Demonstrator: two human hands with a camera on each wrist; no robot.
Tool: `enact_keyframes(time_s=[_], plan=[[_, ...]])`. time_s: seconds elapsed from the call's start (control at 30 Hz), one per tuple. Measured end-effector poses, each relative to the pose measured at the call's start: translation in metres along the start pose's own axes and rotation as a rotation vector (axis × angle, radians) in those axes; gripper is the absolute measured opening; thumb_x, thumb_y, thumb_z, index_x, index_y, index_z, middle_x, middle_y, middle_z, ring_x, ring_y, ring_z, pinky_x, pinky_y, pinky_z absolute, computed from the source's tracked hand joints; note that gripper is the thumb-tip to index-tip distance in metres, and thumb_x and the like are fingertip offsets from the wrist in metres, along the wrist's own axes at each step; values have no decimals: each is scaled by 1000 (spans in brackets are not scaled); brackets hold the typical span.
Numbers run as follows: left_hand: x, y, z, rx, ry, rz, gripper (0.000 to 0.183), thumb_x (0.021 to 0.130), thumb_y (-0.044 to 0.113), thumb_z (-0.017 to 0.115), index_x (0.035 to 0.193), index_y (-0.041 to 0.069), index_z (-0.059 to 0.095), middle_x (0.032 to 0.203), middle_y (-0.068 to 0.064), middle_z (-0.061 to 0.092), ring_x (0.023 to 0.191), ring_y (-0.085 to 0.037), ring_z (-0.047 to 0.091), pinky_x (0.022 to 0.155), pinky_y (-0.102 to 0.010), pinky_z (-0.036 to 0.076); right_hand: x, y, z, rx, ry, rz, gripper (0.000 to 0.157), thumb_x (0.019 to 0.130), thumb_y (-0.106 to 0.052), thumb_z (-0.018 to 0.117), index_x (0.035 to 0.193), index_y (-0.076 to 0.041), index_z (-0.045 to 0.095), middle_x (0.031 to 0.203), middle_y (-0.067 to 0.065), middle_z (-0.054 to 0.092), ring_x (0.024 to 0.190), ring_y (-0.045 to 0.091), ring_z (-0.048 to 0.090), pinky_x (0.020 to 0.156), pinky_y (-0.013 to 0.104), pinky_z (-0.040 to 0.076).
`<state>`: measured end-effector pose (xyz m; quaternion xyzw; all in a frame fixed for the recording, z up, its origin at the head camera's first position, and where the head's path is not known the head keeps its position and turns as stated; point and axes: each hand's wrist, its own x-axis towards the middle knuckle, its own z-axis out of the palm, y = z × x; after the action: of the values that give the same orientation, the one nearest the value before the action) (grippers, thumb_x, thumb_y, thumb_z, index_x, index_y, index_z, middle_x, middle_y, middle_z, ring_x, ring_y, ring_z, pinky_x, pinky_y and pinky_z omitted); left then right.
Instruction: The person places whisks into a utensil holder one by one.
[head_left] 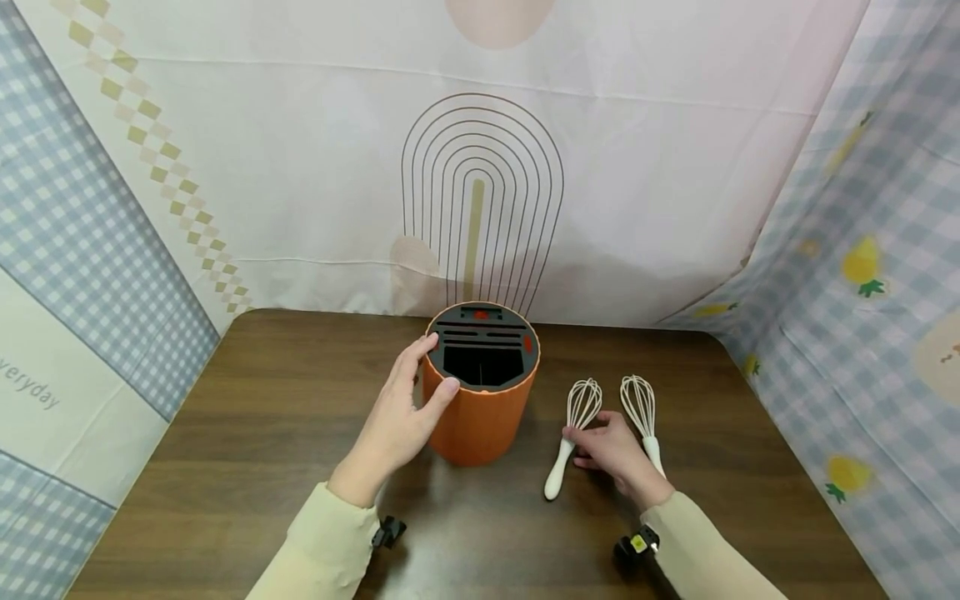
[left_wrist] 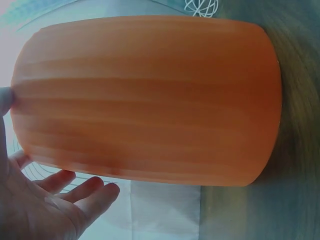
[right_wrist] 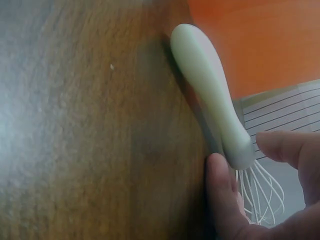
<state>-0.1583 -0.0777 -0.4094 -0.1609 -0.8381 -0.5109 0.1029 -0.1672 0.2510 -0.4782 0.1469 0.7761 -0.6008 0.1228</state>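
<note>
Right hand (head_left: pixel 618 454): fingers curled around the neck of the left whisk (head_left: pixel 562 460), toward the right edge of the table (head_left: pixel 285 417). Left hand (head_left: pixel 396 427): spread wide, touching the orange container (head_left: pixel 476 429) near the back edge. Judged progress: pick-up beginning; right whisk (head_left: pixel 650 444) unheld; neither inside the container.

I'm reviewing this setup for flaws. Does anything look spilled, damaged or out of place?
Nothing much stands out: the orange holder stands upright, and the whisk at the right hand looks intact. Only a tiny pale speck looks odd against the brown table; I can't tell what it is.
</note>
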Motion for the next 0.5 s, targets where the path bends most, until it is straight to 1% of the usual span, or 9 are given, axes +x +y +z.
enact_keyframes(time_s=[0.03,0.1,0.27,0.5], plan=[[0,0,1,-14,-1,2,64,95,50,55,150,31,29,155,8,23,138,-15,32,110,-40,32,1,1,0,-3,2,-4,84,87,-16,72,144,8,15,92,14,65,72,18,59,68,37,58],[0,0,2,-35,-3,3,65,95,49,56,150,30,29,155,6,24,137,-16,33,110,-40,33,2,2,0,0,9,-8,81,86,-14,72,142,8,19,90,13,65,71,18,59,67,37,58],[0,0,4,-52,3,6,65,94,48,57,150,28,30,154,3,25,136,-18,35,109,-43,34,5,3,1,-5,25,-8,72,86,-11,72,138,6,26,87,13,66,66,17,59,65,37,59],[-1,-1,2,-58,-6,-2,66,95,48,57,150,30,27,155,5,23,137,-19,34,109,-46,34,8,1,5,-17,36,-10,72,86,-10,71,138,6,25,81,13,65,62,17,60,61,35,58]])
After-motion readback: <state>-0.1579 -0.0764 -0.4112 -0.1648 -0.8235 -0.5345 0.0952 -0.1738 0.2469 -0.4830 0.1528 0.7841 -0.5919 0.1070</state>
